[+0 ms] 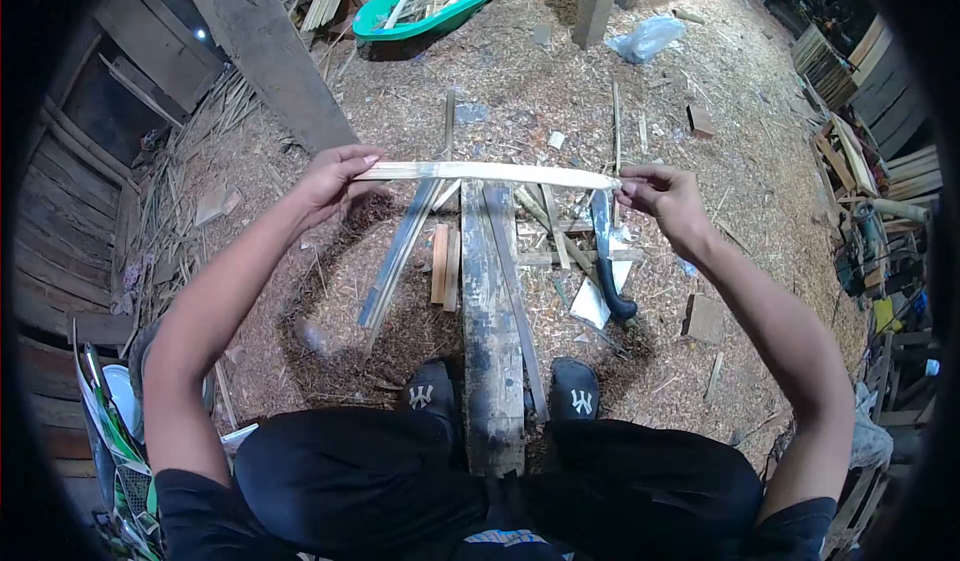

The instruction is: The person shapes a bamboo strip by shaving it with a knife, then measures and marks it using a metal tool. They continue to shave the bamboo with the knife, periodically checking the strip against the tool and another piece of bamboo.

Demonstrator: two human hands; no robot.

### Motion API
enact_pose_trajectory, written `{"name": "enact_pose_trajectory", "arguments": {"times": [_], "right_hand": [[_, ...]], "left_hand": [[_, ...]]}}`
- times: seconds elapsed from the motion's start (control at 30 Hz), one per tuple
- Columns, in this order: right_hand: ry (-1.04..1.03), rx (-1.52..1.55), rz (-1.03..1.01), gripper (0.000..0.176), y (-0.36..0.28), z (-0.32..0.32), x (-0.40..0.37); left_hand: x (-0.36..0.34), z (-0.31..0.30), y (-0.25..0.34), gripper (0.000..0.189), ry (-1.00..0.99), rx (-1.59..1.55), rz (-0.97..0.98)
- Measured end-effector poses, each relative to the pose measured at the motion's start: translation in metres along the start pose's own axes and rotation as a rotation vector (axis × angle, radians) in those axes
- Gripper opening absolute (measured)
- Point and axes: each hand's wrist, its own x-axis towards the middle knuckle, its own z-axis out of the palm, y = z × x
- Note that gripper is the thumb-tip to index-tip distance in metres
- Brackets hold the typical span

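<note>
Dark-trousered knees (640, 471) spread across the bottom of the frame, a scuffed plank (492, 361) running up the centre between them. Above its far end, mid-frame, a pale wooden strip (520, 173) spans both hands: the left hand (340, 176) grips its left end, while the right hand (662, 201) pinches its right end. A dark-handled knife (605, 261) shows below the right hand. Farther off, upper left of centre, a green tub (425, 31) holds loose wooden pieces (435, 1).
</note>
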Motion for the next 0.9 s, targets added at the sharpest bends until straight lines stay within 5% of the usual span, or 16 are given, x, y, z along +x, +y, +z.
{"name": "enact_pose_trajectory", "arguments": {"times": [0.33,0.9], "right_hand": [[0.069,0.032,-0.149,0.024,0.005,0.006,-0.004],[0.079,0.096,-0.097,0.022,0.026,-0.010,0.000]], "left_hand": [[0.006,0.002,-0.012,0.031,0.066,0.141,0.021],[0.022,0.017,-0.018,0.032,0.107,0.132,0.157]]}}
